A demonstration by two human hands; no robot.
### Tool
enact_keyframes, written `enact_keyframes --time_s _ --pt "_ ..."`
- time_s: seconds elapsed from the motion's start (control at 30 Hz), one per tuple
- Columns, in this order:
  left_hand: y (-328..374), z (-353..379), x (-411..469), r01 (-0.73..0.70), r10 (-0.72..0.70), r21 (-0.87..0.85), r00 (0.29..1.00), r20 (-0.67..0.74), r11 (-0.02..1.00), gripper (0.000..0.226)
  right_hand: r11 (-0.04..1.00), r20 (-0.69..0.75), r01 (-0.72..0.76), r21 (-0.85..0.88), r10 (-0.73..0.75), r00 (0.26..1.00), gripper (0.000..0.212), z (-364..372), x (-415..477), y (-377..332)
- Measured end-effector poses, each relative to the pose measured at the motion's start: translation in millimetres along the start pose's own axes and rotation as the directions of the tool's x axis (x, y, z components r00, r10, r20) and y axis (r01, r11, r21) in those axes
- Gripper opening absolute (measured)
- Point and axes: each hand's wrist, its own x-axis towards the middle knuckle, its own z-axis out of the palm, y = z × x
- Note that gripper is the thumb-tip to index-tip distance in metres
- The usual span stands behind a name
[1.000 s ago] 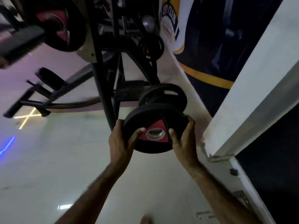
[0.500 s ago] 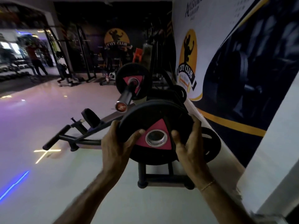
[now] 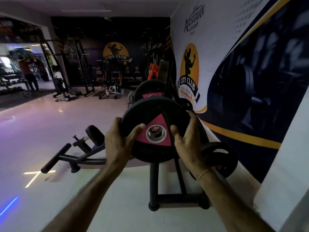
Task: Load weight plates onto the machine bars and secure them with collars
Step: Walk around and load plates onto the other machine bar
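round black rubber weight plate with pink triangular hub (image 3: 151, 121) is held upright at chest level, gripped by left hand (image 3: 119, 144) and right hand (image 3: 187, 144), fingers clamped on its rim, thumbs on the face. red bar end (image 3: 155, 130) is seen through plate's steel centre hole. second black plate (image 3: 148, 88) is seen just behind it.

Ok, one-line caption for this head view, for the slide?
Both hands, left hand and right hand, line up a black weight plate with the bar end.
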Motion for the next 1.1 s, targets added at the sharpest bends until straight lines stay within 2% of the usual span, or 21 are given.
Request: enact_keyframes --time_s 0.1,0.4,0.53,0.7,0.9,1.1 --pt "-6.7 2.5 12.8 -0.002 0.002 0.029 1.0 0.006 1.0 0.057 1.0 0.007 -0.025 0.012 0.025 1.0 0.063 10.4 8.6 6.3" --pt "-23.0 22.6 35.3 0.039 -0.039 -0.005 0.998 0.05 0.999 0.058 0.998 0.025 -0.057 0.001 0.057 0.998 0.062 20.3 31.9 29.3" --pt "-29.9 35.8 60.5 0.035 -0.036 0.014 0.996 0.081 0.999 0.057 0.998 0.031 -0.023 -0.065 0.025 0.999 0.063 31.4 53.6 43.8" --pt "-40.4 58.6 105.5 -0.028 0.016 0.103 0.993 0.115 0.994 0.074 0.995 0.111 0.028 -0.091 -0.018 0.994 0.076 51.3 94.8 65.0" --pt "-66.5 91.3 159.8 0.019 -0.03 0.095 0.992 0.119 0.995 0.077 0.987 0.06 0.03 -0.161 -0.02 0.998 0.078 87.3 152.4 99.2" --pt "-110.6 126.4 222.1 -0.046 0.026 0.151 0.991 0.129 0.987 0.081 0.982 0.047 0.0 -0.187 0.009 0.999 0.084 118.2 201.6 139.2"
